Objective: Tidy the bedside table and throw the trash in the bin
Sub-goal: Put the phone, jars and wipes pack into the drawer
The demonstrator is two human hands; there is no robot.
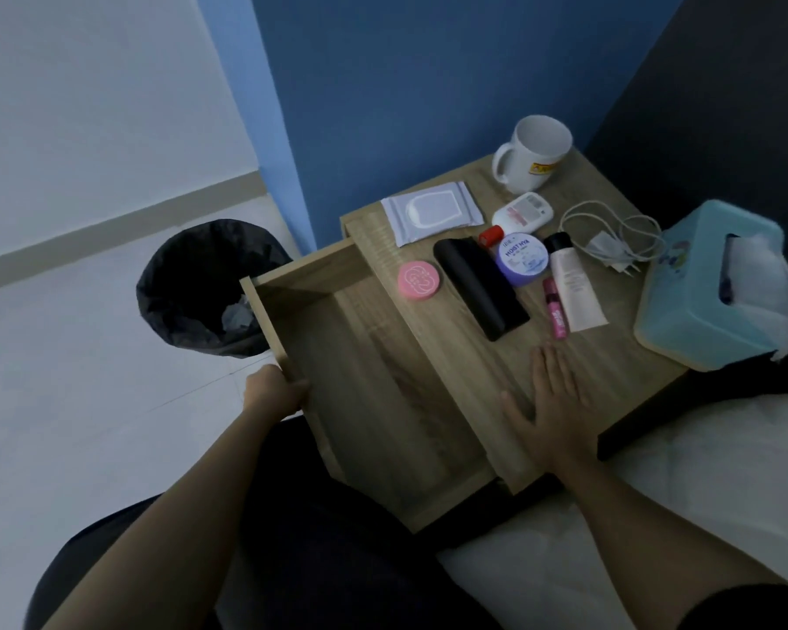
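The left hand [276, 388] grips the open light-wood drawer [383, 402] by its front and the right hand [549, 402] presses flat, fingers spread, on the light-wood bedside table [465, 356], so tidying appears barely begun: cosmetic containers [521, 259], white ceramic mug [535, 152] and white cable [610, 234] lie beyond the right hand, black-lined bin [187, 284] beyond the left.

open drawer [383, 402] bare inside, tabletop [619, 356] rear crowded, front strip free
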